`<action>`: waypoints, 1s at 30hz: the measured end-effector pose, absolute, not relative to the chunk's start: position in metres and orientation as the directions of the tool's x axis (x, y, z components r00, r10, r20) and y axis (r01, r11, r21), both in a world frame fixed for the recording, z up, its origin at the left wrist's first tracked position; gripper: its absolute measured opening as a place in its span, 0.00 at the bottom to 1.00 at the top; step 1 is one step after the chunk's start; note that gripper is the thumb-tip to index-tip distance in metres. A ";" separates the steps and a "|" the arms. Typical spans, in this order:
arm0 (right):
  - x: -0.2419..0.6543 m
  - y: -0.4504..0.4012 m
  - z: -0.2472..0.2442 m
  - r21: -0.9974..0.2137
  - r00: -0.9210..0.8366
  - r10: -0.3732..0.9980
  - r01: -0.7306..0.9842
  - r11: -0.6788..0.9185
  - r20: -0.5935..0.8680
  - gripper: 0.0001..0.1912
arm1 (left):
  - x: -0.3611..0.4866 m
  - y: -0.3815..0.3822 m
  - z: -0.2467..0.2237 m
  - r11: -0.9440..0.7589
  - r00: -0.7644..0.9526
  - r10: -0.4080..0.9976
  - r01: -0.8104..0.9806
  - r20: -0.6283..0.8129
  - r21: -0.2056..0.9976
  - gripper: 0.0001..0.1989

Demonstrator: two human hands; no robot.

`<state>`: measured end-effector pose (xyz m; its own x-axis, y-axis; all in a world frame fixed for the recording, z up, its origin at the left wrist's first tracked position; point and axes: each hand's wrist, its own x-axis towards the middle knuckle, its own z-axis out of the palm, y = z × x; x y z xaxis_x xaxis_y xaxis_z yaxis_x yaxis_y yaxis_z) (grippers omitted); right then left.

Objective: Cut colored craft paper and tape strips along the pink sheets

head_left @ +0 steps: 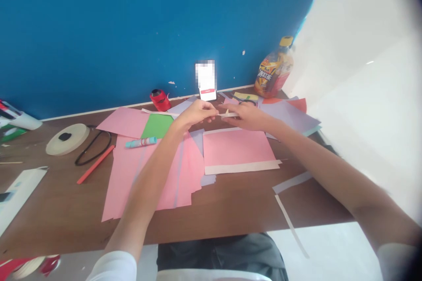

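Observation:
My left hand (197, 113) pinches a thin white strip (230, 114) that looks like paper or tape. Its fingers are closed at the strip's left end. On the other side, my right hand (246, 115) has its thumb and fingers on the same strip, and a small pale flap sticks up there. Just below the hands lies a pink sheet (239, 149) with a white band (242, 167) along its near edge and another pale band along its far edge. A second long white strip (160, 113) runs leftward from behind my left hand.
Pink sheets (128, 171), a green piece (158, 125) and a light-blue glue-stick-like tube (141, 142) lie left. A tape roll (67, 139), phone (207, 81), red container (160, 100) and drink bottle (273, 70) stand or lie around. Loose strips (292, 182) lie near the front edge.

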<state>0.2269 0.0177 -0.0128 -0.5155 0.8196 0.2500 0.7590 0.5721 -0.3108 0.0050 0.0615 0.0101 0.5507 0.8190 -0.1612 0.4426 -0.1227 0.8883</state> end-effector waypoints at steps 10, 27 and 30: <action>0.241 0.016 0.015 -0.447 -0.463 0.855 0.729 0.518 0.235 0.20 | -0.011 0.073 0.016 0.068 0.505 0.846 0.214 -0.170 0.974 0.14; 0.251 0.008 0.040 -0.530 -0.404 0.914 0.782 0.328 -0.031 0.18 | -0.037 0.079 0.020 -0.137 0.712 0.633 0.488 -0.303 0.862 0.07; 0.252 0.005 0.043 -0.544 -0.393 0.907 0.799 0.256 -0.149 0.19 | -0.037 0.080 0.019 -0.148 0.710 0.604 0.546 -0.362 0.825 0.06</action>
